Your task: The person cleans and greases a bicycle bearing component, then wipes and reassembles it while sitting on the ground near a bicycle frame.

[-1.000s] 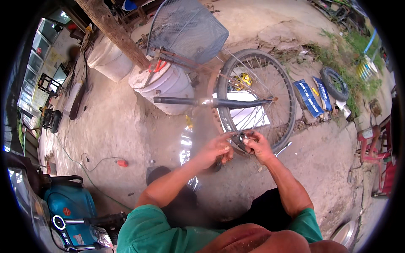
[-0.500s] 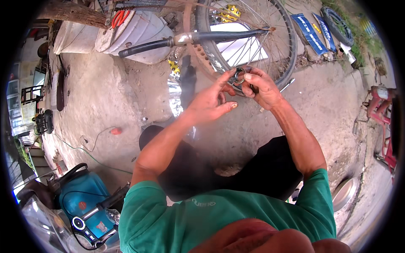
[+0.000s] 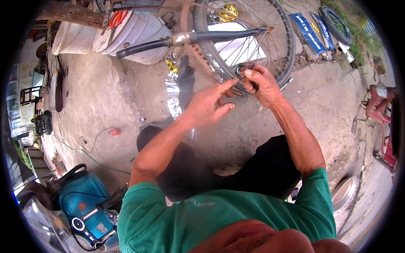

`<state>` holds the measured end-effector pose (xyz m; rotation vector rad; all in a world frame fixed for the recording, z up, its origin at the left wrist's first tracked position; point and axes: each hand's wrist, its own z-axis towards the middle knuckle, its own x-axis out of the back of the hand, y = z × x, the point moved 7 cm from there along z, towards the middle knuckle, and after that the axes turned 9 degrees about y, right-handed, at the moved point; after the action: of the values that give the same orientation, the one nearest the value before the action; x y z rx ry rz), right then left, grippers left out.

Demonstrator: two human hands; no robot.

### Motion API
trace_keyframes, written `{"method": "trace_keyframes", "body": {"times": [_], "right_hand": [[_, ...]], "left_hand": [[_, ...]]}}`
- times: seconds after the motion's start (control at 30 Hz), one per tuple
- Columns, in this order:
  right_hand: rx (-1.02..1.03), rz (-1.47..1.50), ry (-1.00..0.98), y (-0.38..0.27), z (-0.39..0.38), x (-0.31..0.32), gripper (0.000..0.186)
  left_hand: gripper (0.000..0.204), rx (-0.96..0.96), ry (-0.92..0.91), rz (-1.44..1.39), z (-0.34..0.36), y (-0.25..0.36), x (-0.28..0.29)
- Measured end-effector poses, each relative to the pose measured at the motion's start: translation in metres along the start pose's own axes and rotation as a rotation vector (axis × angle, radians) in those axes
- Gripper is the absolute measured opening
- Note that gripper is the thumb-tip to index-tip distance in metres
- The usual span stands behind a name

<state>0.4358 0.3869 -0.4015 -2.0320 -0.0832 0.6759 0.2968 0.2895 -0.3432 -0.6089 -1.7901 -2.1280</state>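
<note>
My right hand pinches a small dark metal ring between thumb and fingers, raised in front of a spoked wheel. Its other fingers curl inward, partly hidden. Close by on the left, my left hand reaches toward the ring with the index finger stretched out. That fingertip is at the ring's lower edge; whether it touches cannot be made out. The left thumb stands apart from the fingers, which hold nothing visible. Behind both hands is the wheel with its black tyre, and a black tube with a silver collar crosses it.
White buckets stand at the far left, with orange-handled pliers on one. A metal tool lies right of the wheel. Blue packages are at the far right. A teal machine stands near left, a round pan near right.
My left index fingertip has slid from the ring's upper left side down to its lower edge. The right hand still holds the ring, almost in the same place.
</note>
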Motion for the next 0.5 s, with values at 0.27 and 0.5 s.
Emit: {"method": "trace_keyframes", "body": {"times": [0.27,0.5], "right_hand": [[0.019,-0.021,-0.010,-0.003,-0.004,-0.003,0.043],[0.026,0.008,-0.018,-0.005,-0.006,-0.007,0.048]], "left_hand": [[0.074,0.179,-0.075,-0.084,0.001,-0.004,-0.001],[0.072,0.235,-0.044,-0.419,0.004,-0.006,0.002]]}}
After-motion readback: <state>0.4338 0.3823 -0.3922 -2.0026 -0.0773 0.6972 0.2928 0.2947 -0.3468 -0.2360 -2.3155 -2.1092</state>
